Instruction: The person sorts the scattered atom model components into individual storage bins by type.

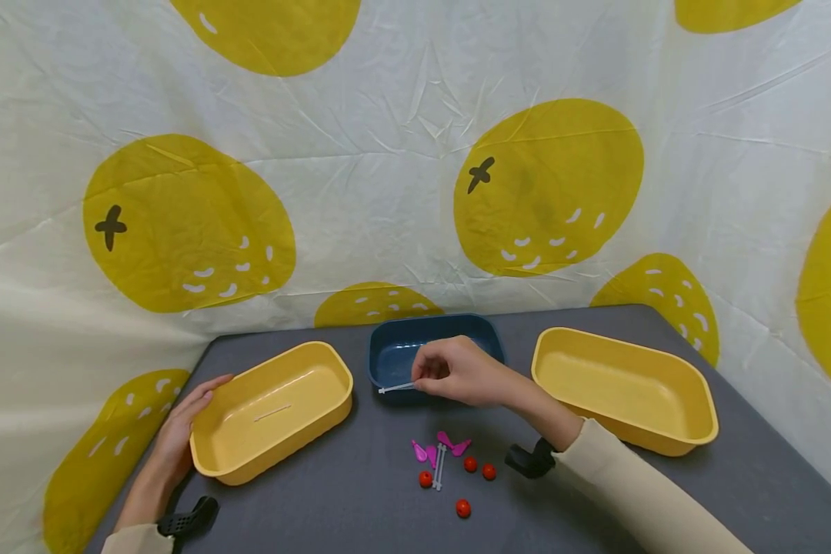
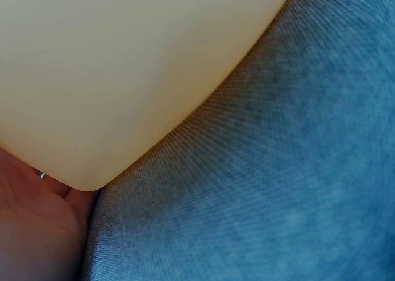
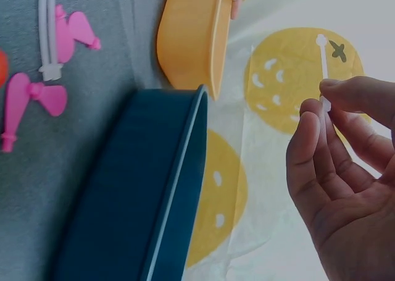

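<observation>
Right hand (image 1: 460,373) pinches a thin white plastic rod (image 1: 396,388) by one end, above the near rim of a dark-blue rectangular tray (image 1: 393,362). Left hand (image 1: 178,431), fingers extended, touches the left yellow rectangular tray (image 1: 301,381).

A white curtain (image 1: 388,223) with yellow prints hangs behind the grey table (image 1: 346,500).

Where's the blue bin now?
In the head view, the blue bin sits near the far edge of the table, between the left yellow bin and right yellow bin; the right hand, pinching a white stick, overlaps its near side.
</observation>
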`<action>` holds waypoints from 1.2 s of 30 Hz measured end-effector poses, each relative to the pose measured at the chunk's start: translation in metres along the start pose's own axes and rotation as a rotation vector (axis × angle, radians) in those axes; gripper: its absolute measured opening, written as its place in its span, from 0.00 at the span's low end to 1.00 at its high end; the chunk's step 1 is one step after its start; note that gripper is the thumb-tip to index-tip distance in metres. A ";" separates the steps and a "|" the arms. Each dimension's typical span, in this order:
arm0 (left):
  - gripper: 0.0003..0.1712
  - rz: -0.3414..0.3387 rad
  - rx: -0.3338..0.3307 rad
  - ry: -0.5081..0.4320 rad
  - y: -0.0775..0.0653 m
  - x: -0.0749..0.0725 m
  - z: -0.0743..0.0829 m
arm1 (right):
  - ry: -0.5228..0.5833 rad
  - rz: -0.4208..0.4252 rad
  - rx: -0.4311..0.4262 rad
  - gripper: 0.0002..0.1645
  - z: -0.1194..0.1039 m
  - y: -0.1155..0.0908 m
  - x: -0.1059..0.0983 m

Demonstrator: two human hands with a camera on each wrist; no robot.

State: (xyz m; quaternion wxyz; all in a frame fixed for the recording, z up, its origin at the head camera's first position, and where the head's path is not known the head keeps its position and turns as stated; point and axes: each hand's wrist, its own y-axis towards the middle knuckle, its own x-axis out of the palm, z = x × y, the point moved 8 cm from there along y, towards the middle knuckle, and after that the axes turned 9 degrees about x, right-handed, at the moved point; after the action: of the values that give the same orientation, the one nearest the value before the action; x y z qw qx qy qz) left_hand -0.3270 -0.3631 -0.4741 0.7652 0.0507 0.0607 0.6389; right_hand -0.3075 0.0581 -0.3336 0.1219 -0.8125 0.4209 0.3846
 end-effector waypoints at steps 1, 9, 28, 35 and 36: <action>0.30 0.003 0.000 -0.002 0.000 0.000 0.000 | 0.000 -0.001 -0.004 0.03 -0.002 0.002 0.001; 0.30 -0.011 0.011 -0.001 0.001 0.000 0.000 | -0.018 -0.006 -0.051 0.04 -0.016 0.018 0.005; 0.30 -0.019 0.012 -0.004 -0.001 0.001 -0.002 | -0.039 -0.048 -0.083 0.02 -0.041 0.054 0.023; 0.30 -0.022 0.014 0.009 0.000 0.001 0.000 | -0.024 -0.061 -0.110 0.04 -0.051 0.068 0.032; 0.30 -0.023 0.020 0.007 0.000 0.000 0.001 | -0.024 -0.063 -0.114 0.04 -0.052 0.070 0.035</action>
State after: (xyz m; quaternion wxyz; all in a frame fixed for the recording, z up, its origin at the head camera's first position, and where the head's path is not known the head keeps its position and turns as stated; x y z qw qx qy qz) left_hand -0.3265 -0.3627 -0.4736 0.7718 0.0557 0.0704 0.6295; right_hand -0.3226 -0.0324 -0.3150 0.0924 -0.8263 0.3710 0.4136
